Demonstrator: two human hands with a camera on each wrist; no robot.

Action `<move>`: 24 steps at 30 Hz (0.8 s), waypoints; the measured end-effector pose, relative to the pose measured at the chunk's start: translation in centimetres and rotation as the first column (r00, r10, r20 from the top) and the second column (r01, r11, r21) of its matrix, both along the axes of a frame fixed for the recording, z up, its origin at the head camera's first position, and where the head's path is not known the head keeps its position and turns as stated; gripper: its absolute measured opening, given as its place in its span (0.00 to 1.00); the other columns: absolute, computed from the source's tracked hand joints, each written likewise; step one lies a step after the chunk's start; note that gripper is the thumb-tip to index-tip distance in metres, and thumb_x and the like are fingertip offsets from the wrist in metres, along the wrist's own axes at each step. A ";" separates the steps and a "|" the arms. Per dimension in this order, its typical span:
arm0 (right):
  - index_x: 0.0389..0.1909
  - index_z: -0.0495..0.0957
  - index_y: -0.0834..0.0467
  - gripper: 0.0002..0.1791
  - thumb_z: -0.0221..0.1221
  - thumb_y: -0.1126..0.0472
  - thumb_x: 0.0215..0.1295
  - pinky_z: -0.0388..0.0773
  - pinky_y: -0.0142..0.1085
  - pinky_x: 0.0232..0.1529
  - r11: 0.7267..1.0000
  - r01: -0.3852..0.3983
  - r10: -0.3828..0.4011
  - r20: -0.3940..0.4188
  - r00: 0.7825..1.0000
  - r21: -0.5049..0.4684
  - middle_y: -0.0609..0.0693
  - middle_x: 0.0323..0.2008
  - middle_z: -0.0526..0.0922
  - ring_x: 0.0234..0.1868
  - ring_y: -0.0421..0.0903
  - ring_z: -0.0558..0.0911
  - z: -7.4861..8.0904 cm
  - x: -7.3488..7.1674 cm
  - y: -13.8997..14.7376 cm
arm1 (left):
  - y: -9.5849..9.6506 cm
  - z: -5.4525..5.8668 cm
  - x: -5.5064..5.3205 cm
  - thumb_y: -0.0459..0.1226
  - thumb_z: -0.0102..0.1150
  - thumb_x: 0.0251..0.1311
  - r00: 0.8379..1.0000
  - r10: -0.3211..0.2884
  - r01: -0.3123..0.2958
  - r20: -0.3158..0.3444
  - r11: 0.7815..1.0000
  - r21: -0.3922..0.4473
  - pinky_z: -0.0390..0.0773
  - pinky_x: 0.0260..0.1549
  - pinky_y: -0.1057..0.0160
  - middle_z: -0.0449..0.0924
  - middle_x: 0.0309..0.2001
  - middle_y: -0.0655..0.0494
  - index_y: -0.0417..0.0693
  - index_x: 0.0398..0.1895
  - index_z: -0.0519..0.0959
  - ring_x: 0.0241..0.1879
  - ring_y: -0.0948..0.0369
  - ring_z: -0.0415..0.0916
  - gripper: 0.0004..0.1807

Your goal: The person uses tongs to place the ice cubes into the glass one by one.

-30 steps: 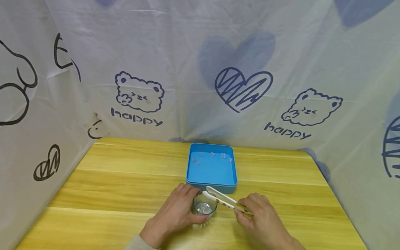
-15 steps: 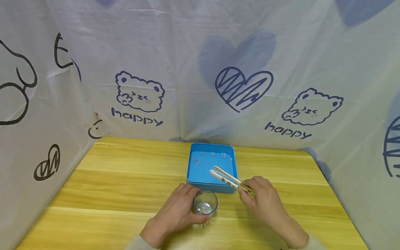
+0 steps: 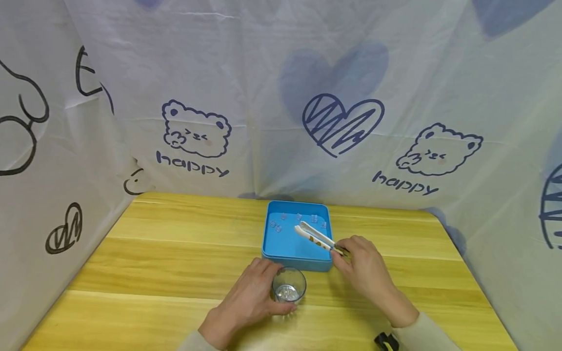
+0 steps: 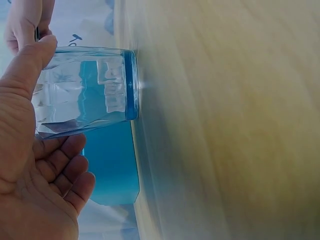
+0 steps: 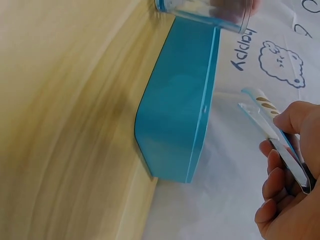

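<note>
My left hand (image 3: 251, 295) grips a clear drinking glass (image 3: 289, 283) that stands upright on the table, thumb at the near side and fingers behind. Several clear pieces (image 4: 114, 86) lie at the bottom of the glass. My right hand (image 3: 364, 265) holds white-tipped tongs (image 3: 317, 238) with brown spots and metal handles. Their tips are parted with nothing between them, over the blue tray (image 3: 294, 251). Inside that tray, several small clear cubes (image 3: 299, 216) are scattered along its far side and left. In the right wrist view the tongs (image 5: 265, 117) show above the tray's rim.
The tray stands just behind the glass on a wood-grain table (image 3: 184, 253). A white cloth with drawings (image 3: 263, 87) rises behind the table and on both sides. A small black object (image 3: 387, 341) shows by the right sleeve (image 3: 423, 334).
My right hand has moved the tongs from over the glass, forward and up, to over the blue tray. The left hand and the glass have stayed in place.
</note>
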State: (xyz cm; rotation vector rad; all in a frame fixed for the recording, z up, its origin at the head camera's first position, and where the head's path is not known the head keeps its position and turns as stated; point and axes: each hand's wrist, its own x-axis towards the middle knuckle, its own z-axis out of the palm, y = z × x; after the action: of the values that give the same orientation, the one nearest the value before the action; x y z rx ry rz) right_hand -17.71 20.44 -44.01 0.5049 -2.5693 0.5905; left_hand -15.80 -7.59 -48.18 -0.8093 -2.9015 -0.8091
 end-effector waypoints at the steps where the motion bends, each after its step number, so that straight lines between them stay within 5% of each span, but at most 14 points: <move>1: 0.39 0.87 0.63 0.09 0.72 0.61 0.64 0.80 0.44 0.37 1.000 0.009 -0.009 0.010 1.000 0.000 0.49 0.31 0.83 0.33 0.45 0.77 0.0 -0.2 0.0 | 0.0 0.0 0.0 0.64 0.78 0.50 1.000 -0.001 0.001 0.002 1.000 0.001 0.75 0.67 0.48 0.77 0.67 0.54 0.47 0.69 0.75 0.60 0.56 0.72 0.49; 12: 0.38 0.86 0.65 0.09 0.69 0.61 0.67 0.82 0.49 0.40 0.999 0.033 -0.034 0.036 0.999 0.033 0.52 0.31 0.83 0.33 0.49 0.78 -0.3 -2.6 -0.1 | 0.0 0.0 -0.1 0.64 0.77 0.50 1.000 -0.001 0.001 0.019 1.000 0.001 0.75 0.67 0.49 0.77 0.67 0.54 0.47 0.69 0.75 0.60 0.56 0.71 0.48; 24: 0.35 0.83 0.65 0.14 0.66 0.56 0.68 0.77 0.51 0.38 0.958 0.197 -0.222 0.106 0.969 0.209 0.54 0.27 0.80 0.32 0.53 0.77 0.0 -4.6 -0.7 | 0.1 0.0 -0.2 0.64 0.78 0.50 1.000 0.006 -0.006 0.031 1.000 0.000 0.76 0.65 0.50 0.77 0.66 0.55 0.47 0.69 0.75 0.59 0.57 0.72 0.49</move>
State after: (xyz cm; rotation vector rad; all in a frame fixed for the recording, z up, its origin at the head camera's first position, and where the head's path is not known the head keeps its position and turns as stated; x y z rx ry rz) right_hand -22.34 19.75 -44.02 0.2576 -2.7744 0.3040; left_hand -16.01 -7.48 -48.17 -0.7942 -2.9289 -0.8283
